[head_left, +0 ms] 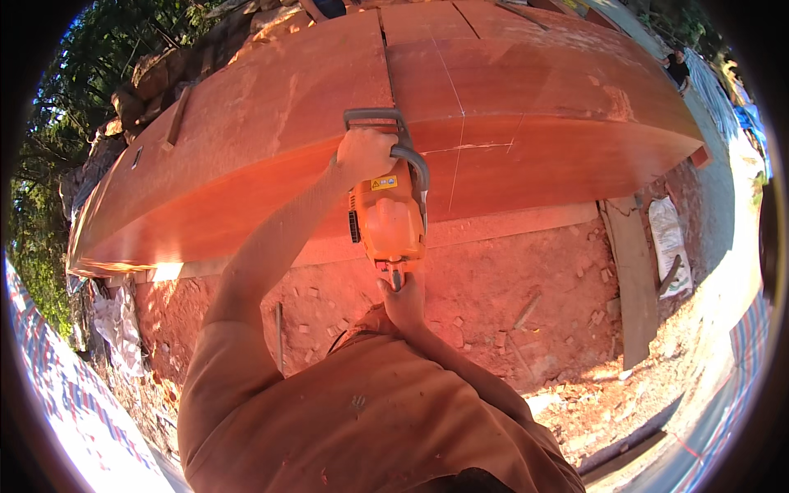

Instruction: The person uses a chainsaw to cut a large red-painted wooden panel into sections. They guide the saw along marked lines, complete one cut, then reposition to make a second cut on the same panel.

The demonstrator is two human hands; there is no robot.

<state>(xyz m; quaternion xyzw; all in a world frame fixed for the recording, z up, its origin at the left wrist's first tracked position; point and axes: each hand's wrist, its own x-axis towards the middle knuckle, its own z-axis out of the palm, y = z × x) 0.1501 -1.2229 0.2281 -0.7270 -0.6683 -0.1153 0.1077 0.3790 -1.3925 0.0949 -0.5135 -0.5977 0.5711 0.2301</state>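
Observation:
An orange chainsaw point(390, 222) is held in front of my body against a very large reddish-brown slab of wood point(534, 140). My left hand point(367, 154) is wrapped round the curved front handle, just behind the dark hand guard point(371, 113). Closer to me, my right hand point(403, 308) grips the rear handle. The saw's bar and chain do not show. Ahead of the guard, a dark narrow cut point(386, 57) runs away across the slab's top. Thin pale lines point(462, 140) mark the wood to the right of the saw.
Reddish ground with small chips lies between me and the slab. On the right are a plank point(633, 287) and a white sack point(670, 246). Rocks point(156, 72) border the far left. One person point(677, 70) is at far right; part of another point(329, 7) shows at the top.

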